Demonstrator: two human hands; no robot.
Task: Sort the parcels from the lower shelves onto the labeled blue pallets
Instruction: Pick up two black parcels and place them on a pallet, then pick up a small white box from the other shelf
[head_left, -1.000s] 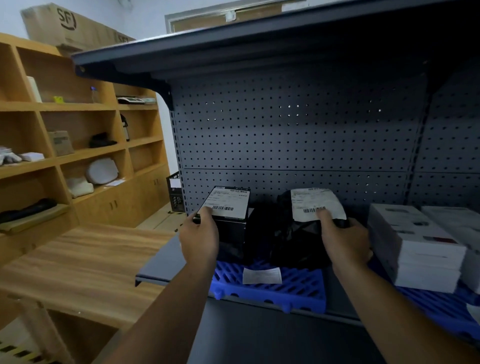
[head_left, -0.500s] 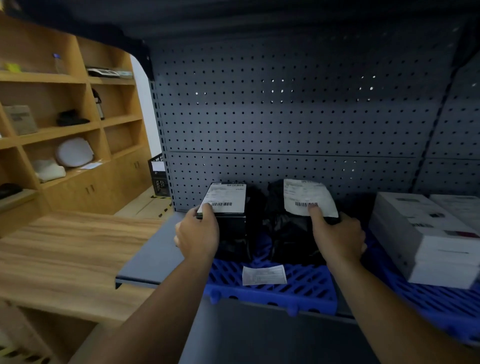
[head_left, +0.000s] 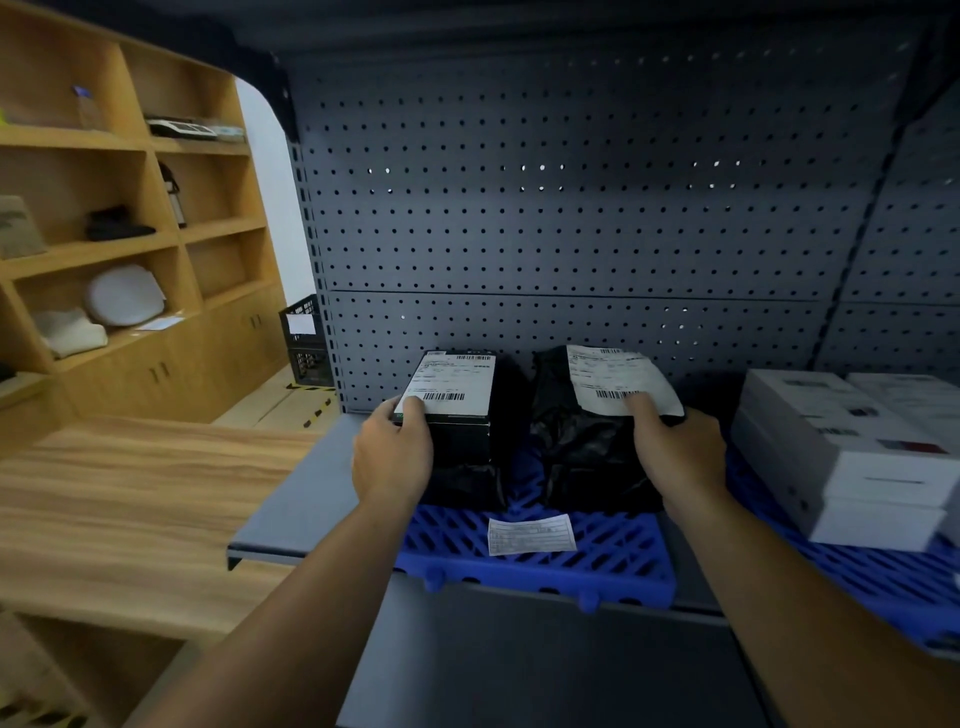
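Observation:
Two black parcels stand side by side on a blue pallet (head_left: 613, 566) on the grey shelf. The left one is a black box (head_left: 462, 410) with a white shipping label on top, resting on another black parcel. My left hand (head_left: 395, 457) grips its front left corner. The right one is a black plastic-wrapped parcel (head_left: 587, 447) with a creased white label. My right hand (head_left: 675, 452) holds its front right side, thumb on the label. A paper label (head_left: 531, 534) lies flat on the pallet in front of them.
White boxes (head_left: 852, 447) are stacked on a second blue pallet (head_left: 883, 587) to the right. A grey pegboard (head_left: 571, 208) backs the shelf. A wooden table (head_left: 130, 499) and wooden shelving (head_left: 130, 234) stand to the left. A black crate (head_left: 304, 338) sits on the floor behind.
The view has dropped under the upper shelf and drawn closer. Both hands stay on the same two parcels, with the parcels set down on the pallet.

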